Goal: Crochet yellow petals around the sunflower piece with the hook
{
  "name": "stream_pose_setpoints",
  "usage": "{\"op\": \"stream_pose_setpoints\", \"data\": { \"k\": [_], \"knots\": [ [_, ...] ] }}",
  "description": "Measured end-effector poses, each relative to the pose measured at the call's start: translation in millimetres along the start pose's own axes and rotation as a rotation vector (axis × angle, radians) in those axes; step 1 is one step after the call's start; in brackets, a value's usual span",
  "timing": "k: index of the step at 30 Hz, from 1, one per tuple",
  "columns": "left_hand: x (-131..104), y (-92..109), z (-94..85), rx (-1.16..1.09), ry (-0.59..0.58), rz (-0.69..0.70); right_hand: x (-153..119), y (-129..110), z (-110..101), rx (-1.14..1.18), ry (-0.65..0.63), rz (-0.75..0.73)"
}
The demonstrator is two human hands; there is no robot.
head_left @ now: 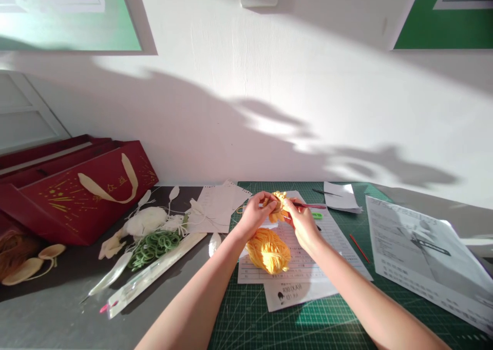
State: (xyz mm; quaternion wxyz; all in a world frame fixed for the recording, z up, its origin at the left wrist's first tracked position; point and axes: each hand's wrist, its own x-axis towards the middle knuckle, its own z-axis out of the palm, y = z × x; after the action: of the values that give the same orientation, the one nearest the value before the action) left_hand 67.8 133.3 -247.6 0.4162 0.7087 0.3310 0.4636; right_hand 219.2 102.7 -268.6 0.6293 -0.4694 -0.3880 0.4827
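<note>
A small yellow crochet piece with a ruffled edge is up between my two hands. My left hand pinches its left side, with the yarn strand looping out beside the fingers. My right hand is closed at the piece's right side around a crochet hook, whose reddish handle sticks out to the right. The hook's tip is hidden among the fingers and stitches. Just below, a yellow yarn ball rests on printed sheets.
A green cutting mat lies under the sheets. A green clip, a red pen-like stick and a picture page are to the right. White crochet pieces, green yarn and a red gift bag stand left.
</note>
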Motion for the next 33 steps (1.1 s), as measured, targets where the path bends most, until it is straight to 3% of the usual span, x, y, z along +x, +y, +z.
{"op": "stream_pose_setpoints", "data": {
  "k": [5, 10, 14, 21, 33],
  "knots": [
    [2, 14, -4.8, 0.319, 0.041, 0.219, 8, 5, -6, -0.003, 0.082, -0.022],
    [3, 20, -5.3, 0.463, -0.105, 0.408, 11, 7, -11, -0.038, 0.101, -0.035],
    [1, 20, -3.2, 0.507, -0.153, 0.450, 10, 9, -11, -0.056, 0.094, -0.046],
    [-2, 16, -1.2, 0.464, -0.118, 0.359, 6, 10, -6, -0.038, 0.050, -0.045],
    [4, -9, 0.1, 0.237, -0.048, 0.000, 4, 2, -3, -0.015, 0.062, -0.057]
  ]
}}
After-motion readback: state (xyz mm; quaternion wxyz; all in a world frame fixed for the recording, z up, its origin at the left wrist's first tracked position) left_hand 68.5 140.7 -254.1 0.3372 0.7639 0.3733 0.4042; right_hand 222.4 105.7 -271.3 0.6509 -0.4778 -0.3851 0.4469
